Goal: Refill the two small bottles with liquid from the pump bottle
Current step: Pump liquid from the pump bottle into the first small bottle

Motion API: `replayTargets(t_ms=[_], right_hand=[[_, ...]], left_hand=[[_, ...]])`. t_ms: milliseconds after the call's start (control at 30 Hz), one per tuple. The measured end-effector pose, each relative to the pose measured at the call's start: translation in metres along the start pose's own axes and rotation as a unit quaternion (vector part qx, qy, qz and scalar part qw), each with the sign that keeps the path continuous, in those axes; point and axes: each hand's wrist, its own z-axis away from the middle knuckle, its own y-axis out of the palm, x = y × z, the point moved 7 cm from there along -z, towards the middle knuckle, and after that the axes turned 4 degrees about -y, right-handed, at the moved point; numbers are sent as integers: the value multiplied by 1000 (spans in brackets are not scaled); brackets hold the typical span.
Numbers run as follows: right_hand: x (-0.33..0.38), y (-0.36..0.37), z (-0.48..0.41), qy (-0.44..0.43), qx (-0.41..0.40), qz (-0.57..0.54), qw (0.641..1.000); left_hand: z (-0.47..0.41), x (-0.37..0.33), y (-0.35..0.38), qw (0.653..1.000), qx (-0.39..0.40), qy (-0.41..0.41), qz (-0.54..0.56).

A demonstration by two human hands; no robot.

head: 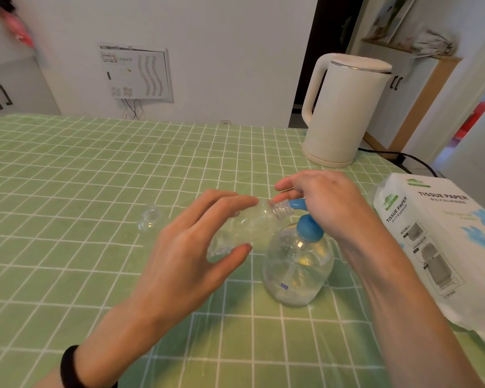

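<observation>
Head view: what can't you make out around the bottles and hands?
Fill level of the small bottle: clear, blurred, partly behind the left hand.
Pump head top: hidden under the right hand.
Clear item at left: too blurred to tell bottle from cap.
Tissue pack: cut off by right edge.

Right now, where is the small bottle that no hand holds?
In the head view the free small bottle sits on the green tablecloth, to the left of the left hand and apart from it; the pump bottle is farther right.
</observation>
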Motion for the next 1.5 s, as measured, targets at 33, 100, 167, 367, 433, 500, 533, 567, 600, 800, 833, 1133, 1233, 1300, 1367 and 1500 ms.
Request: replayTargets(t_ms=[33,100,167,367,433,500,533,567,600,800,833,1133,1233,1300,1367,1500], right_hand=[[1,1,0,-4,-2,-1,1000],[0,2,-1,-5,-5,-10,1000],[-3,5,0,4,-4,-19,1000],[-6,3,1,12,6,-5,1000],[-4,0,0,10,3,1,1000],[-2,-2,-2,3,2,9,1000],[-2,-3,-2,2,2,11,1000],[-2,-3,-1,2,1,13,1000],[-1,-3,-2,2,0,15,1000],[-1,0,-3,0,-5,14,1000],[-2,2,-2,2,0,13,1000],[-1,-2,-3,-8,3,22,1000],[-1,-1,-1,0,9,12,1000],[-3,1,-1,13,9,4,1000],[-5,5,0,24,22,5,999],[-6,9,3,28,46,23,998]], left_hand=[[0,0,0,1000,-2,2,2],[0,2,-1,1000,-6,4,7],[0,3,-1,1000,-6,4,10],[1,3,-1,999,1,-14,33],[0,4,-1,999,2,-18,43],[0,5,0,998,1,-24,53],[0,5,0,998,1,-27,57],[0,5,0,998,0,-30,61],[0,6,-1,997,-2,-30,64],[-5,5,-3,997,1,-30,72],[-5,6,-2,997,5,-31,72],[-3,7,-1,995,10,-37,87],[-3,8,-1,995,11,-40,91],[-4,8,-1,995,11,-39,94],[-4,8,-1,995,12,-39,94],[-3,7,-2,995,14,-40,95]])
